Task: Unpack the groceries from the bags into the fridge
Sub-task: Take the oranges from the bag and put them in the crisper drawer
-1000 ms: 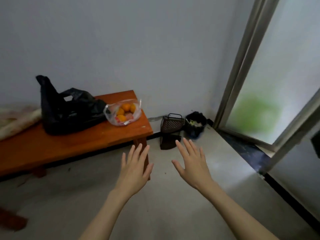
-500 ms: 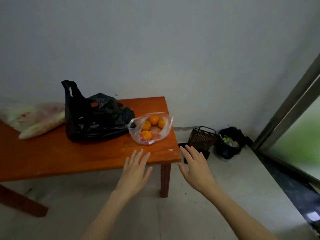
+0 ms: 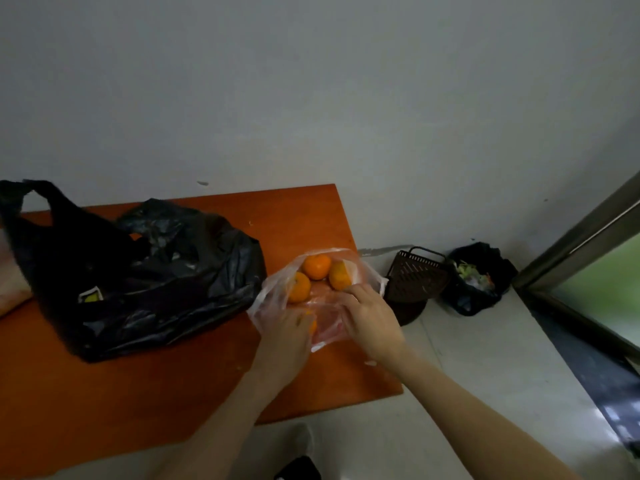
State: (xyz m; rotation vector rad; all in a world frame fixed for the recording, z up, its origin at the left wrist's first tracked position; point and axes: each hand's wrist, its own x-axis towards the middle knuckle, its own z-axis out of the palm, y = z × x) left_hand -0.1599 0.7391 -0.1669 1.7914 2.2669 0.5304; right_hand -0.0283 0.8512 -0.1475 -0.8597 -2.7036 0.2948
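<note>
A clear plastic bag [image 3: 277, 292] with several oranges [image 3: 316, 266] lies near the right end of an orange wooden table [image 3: 145, 403]. My left hand [image 3: 285, 332] grips the bag's near left side, fingers curled into the plastic over an orange. My right hand [image 3: 369, 315] holds the bag's right side, fingers bent on the plastic. A crumpled black plastic bag [image 3: 138, 271] sits on the table to the left, its handles up. No fridge is in view.
A brown mesh basket [image 3: 417, 275] and a black-lined bin with scraps [image 3: 476, 278] stand on the floor against the grey wall right of the table. A door frame [image 3: 581, 233] runs along the right edge. A pale bag edge [image 3: 10, 285] shows far left.
I have come closer to the table. Both hands, spread open in the air before, have reached forward and now hold the clear bag of oranges.
</note>
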